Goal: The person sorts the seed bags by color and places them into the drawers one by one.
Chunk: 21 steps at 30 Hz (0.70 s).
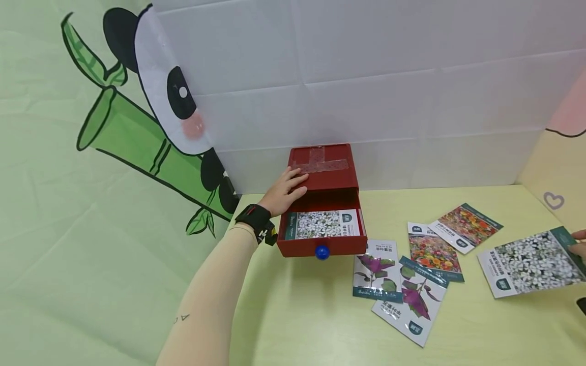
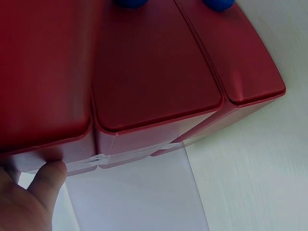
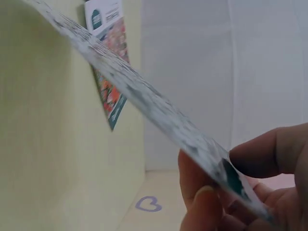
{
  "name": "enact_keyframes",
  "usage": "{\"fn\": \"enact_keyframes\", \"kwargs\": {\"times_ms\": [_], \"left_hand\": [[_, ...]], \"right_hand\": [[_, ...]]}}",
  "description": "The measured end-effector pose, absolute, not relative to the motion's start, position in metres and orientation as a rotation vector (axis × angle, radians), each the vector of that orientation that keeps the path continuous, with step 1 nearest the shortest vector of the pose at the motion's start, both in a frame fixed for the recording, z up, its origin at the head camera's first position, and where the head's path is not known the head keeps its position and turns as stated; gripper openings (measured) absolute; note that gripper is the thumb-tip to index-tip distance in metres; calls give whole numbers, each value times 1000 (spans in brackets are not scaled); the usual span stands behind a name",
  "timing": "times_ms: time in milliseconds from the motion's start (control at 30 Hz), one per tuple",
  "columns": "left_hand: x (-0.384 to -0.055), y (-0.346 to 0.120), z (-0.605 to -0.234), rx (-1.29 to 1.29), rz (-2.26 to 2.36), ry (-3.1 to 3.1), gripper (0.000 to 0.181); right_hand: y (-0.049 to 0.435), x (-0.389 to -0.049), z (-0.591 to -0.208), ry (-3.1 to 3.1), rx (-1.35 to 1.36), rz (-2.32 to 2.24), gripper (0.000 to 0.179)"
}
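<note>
My left hand rests on the left side of a red drawer box, fingers stretched over its top. In the left wrist view my thumb touches the red box's edge. The top drawer, with a blue knob, is pulled out and holds a white-flower seed packet. At the far right my right hand, partly out of the head view, pinches another white-flower seed packet by its green end. The right wrist view shows this packet nearly edge-on between thumb and fingers.
Two purple-flower packets overlap on the table right of the drawer. Beyond them lie two orange-flower packets, also overlapping. Lower drawers with blue knobs show in the left wrist view. A white cloth wall stands behind the box.
</note>
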State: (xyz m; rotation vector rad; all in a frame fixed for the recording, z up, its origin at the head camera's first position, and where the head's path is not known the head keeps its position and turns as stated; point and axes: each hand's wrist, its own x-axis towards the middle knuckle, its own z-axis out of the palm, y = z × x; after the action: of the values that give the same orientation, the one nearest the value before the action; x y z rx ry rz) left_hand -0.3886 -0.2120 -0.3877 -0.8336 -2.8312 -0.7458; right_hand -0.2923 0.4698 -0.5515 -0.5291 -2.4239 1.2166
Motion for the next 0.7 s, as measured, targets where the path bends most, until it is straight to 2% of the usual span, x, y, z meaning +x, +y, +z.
{"fn": "enact_keyframes", "kwargs": {"times_ms": [100, 133, 200, 300, 367, 567, 700], "left_hand": [[-389, -212, -387, -832, -747, -2830, 53], [-390, -211, -387, -835, -747, -2829, 53], [-390, -211, -387, -834, -747, -2828, 53], [-390, -211, -387, -832, -747, -2825, 52], [-390, -211, -387, -827, -750, -2827, 52], [-388, -211, -385, -827, -742, -2833, 53], [-387, -211, -385, -814, -750, -2836, 54]], "right_hand": [[492, -308, -570, -2409, -492, 1176, 35], [496, -313, -573, -2407, -489, 1176, 31], [509, -324, -583, -2406, -420, 1141, 39], [505, -329, -577, -2379, -343, 1151, 41], [485, -320, -556, -2367, -283, 1197, 41], [389, -268, -458, -2334, -171, 1230, 47], [361, -252, -426, -2307, -111, 1314, 56]]}}
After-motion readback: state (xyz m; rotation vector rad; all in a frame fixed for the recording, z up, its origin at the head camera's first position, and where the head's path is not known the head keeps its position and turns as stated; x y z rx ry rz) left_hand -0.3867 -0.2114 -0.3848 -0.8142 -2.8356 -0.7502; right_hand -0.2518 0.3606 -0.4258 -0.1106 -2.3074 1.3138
